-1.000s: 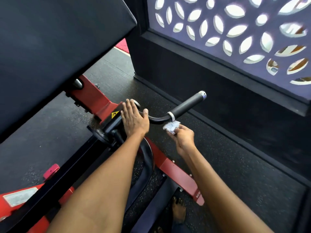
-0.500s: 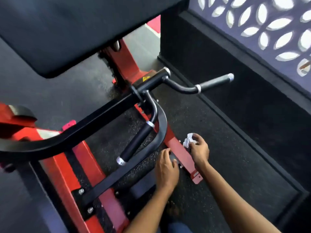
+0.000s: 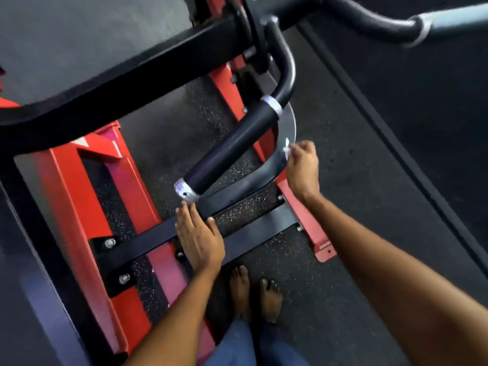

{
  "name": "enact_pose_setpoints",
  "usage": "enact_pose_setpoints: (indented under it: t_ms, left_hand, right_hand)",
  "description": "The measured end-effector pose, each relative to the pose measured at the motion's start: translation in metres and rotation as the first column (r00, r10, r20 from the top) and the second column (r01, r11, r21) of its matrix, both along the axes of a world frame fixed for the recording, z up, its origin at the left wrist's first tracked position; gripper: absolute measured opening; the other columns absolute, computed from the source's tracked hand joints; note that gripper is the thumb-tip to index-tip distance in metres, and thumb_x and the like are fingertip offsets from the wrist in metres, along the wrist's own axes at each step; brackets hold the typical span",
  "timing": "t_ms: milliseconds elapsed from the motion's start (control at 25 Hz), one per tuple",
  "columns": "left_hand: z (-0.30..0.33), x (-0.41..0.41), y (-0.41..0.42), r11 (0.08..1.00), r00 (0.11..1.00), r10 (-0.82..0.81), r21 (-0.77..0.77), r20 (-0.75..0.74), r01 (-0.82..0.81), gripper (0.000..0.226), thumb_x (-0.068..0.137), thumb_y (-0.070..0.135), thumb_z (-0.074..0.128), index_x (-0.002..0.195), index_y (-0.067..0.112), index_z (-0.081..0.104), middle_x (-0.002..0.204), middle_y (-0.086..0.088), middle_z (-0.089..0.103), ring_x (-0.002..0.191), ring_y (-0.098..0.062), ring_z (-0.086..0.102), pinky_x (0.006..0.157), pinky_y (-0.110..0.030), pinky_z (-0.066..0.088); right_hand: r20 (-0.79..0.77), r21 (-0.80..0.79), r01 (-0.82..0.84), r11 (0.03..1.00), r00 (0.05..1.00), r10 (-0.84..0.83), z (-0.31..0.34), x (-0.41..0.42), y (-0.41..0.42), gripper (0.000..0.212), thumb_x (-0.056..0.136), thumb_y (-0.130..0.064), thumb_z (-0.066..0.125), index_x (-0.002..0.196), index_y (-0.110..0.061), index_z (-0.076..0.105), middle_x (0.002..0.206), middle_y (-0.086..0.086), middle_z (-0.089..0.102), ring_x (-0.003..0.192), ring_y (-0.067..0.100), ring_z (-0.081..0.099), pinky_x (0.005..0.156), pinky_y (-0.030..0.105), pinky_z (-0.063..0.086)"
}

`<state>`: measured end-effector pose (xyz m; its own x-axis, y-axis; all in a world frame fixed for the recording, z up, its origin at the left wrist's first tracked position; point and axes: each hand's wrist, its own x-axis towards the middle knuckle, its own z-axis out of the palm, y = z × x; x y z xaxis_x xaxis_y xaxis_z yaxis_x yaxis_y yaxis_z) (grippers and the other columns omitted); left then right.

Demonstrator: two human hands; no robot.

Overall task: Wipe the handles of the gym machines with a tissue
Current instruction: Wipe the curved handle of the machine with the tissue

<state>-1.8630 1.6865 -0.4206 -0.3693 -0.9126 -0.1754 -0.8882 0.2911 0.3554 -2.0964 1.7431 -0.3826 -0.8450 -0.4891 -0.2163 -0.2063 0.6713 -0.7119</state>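
Speckled black gym flooring (image 3: 369, 159) lies beneath a red-framed machine (image 3: 79, 196), where the right hand (image 3: 302, 167) pinches a crumpled white tissue (image 3: 286, 149) just right of the black handle (image 3: 232, 149), the left hand (image 3: 199, 239) flat, fingers straight, near its capped end.

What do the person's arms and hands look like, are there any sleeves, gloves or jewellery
Both forearms are bare as far as the frame shows, with no sleeves. The left hand and right hand wear no gloves, and no rings, watch or bands show. Blue trousers and bare feet appear below.
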Motion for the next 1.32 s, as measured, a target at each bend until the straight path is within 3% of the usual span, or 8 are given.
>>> enact_pose_setpoints:
  t_ms: [200, 400, 600, 760, 840, 1000, 1240, 1320]
  left_hand:
    - [-0.025, 0.016, -0.018, 1.000, 0.996, -0.016, -0.001, 0.084, 0.017, 0.057, 0.101, 0.024, 0.041, 0.150, 0.000, 0.024, 0.160, -0.014, 0.016, 0.148, -0.032, 0.010, 0.118, -0.046, 0.009]
    - [-0.037, 0.027, -0.019, 0.996, 0.988, -0.084, 0.045, 0.129, 0.078, 0.058, 0.103, 0.029, 0.030, 0.153, 0.005, 0.012, 0.162, -0.008, 0.005, 0.150, -0.025, -0.002, 0.120, -0.042, 0.002]
    - [-0.033, 0.040, -0.025, 0.989, 0.977, -0.148, 0.045, 0.154, 0.143, 0.059, 0.104, 0.032, 0.027, 0.154, 0.009, 0.006, 0.163, -0.005, -0.004, 0.149, -0.022, -0.008, 0.120, -0.038, -0.004]
    - [-0.034, 0.047, -0.030, 0.980, 0.963, -0.194, 0.086, 0.186, 0.181, 0.065, 0.103, 0.033, 0.032, 0.153, 0.006, 0.000, 0.162, -0.008, -0.010, 0.149, -0.024, -0.013, 0.121, -0.043, -0.005]
    - [-0.036, 0.045, -0.029, 0.982, 0.965, -0.180, 0.086, 0.192, 0.166, 0.069, 0.101, 0.032, 0.036, 0.153, 0.006, -0.001, 0.162, -0.007, -0.011, 0.148, -0.024, -0.014, 0.119, -0.041, -0.008]
    - [-0.035, 0.048, -0.031, 0.978, 0.957, -0.203, 0.096, 0.206, 0.186, 0.080, 0.098, 0.033, 0.047, 0.153, 0.008, -0.005, 0.161, -0.006, -0.015, 0.148, -0.023, -0.017, 0.118, -0.039, -0.011]
    - [-0.028, 0.050, -0.034, 0.965, 0.948, -0.239, 0.160, 0.211, 0.208, 0.106, 0.082, 0.010, 0.066, 0.152, 0.009, -0.014, 0.159, -0.006, -0.023, 0.146, -0.022, -0.023, 0.116, -0.035, -0.014]
    - [-0.027, 0.049, -0.034, 0.963, 0.943, -0.240, 0.182, 0.232, 0.200, 0.107, 0.081, 0.008, 0.064, 0.151, 0.010, -0.017, 0.158, -0.006, -0.027, 0.145, -0.022, -0.025, 0.117, -0.036, -0.014]
  right_hand:
    - [-0.272, 0.197, -0.200, 0.960, 0.929, 0.250, -0.029, -0.018, -0.010, 0.012, 0.098, -0.019, 0.040, 0.089, -0.015, 0.048, 0.099, 0.009, 0.045, 0.088, 0.016, 0.042, 0.073, 0.020, 0.029]
    - [-0.256, 0.150, -0.367, 0.918, 0.882, 0.394, -0.045, 0.062, -0.009, 0.022, 0.092, 0.002, 0.036, 0.103, 0.008, 0.054, 0.111, 0.021, 0.047, 0.096, 0.026, 0.042, 0.090, 0.042, 0.039]
    - [-0.288, 0.213, -0.743, 0.634, 0.572, 0.768, -0.041, 0.127, -0.023, 0.023, 0.088, 0.001, 0.048, 0.109, 0.004, 0.056, 0.115, 0.015, 0.049, 0.101, 0.025, 0.033, 0.075, 0.041, 0.048]
    - [-0.329, 0.176, -0.403, 0.898, 0.836, 0.439, -0.046, 0.047, 0.001, 0.030, 0.095, -0.007, 0.043, 0.121, -0.010, 0.057, 0.114, 0.002, 0.056, 0.110, 0.017, 0.049, 0.090, 0.011, 0.036]
    - [-0.316, 0.257, -0.316, 0.913, 0.866, 0.388, -0.059, 0.009, 0.011, 0.036, 0.098, -0.007, 0.039, 0.133, -0.002, 0.049, 0.143, 0.012, 0.042, 0.138, 0.024, 0.030, 0.112, 0.017, 0.015]
    - [-0.290, 0.177, -0.396, 0.901, 0.854, 0.432, -0.072, 0.053, -0.002, 0.047, 0.091, 0.008, 0.036, 0.138, 0.004, 0.039, 0.148, 0.020, 0.030, 0.141, 0.030, 0.021, 0.116, 0.030, 0.008]
    - [-0.245, 0.248, -0.841, 0.481, 0.426, 0.871, -0.062, 0.132, -0.037, 0.057, 0.090, 0.007, 0.031, 0.146, -0.003, 0.025, 0.154, 0.014, 0.018, 0.144, 0.030, 0.010, 0.116, 0.032, -0.001]
    - [-0.277, 0.283, -0.842, 0.460, 0.388, 0.879, -0.058, 0.107, -0.027, 0.056, 0.092, 0.006, 0.030, 0.146, -0.006, 0.026, 0.155, 0.012, 0.016, 0.144, 0.026, 0.010, 0.115, 0.027, 0.000]
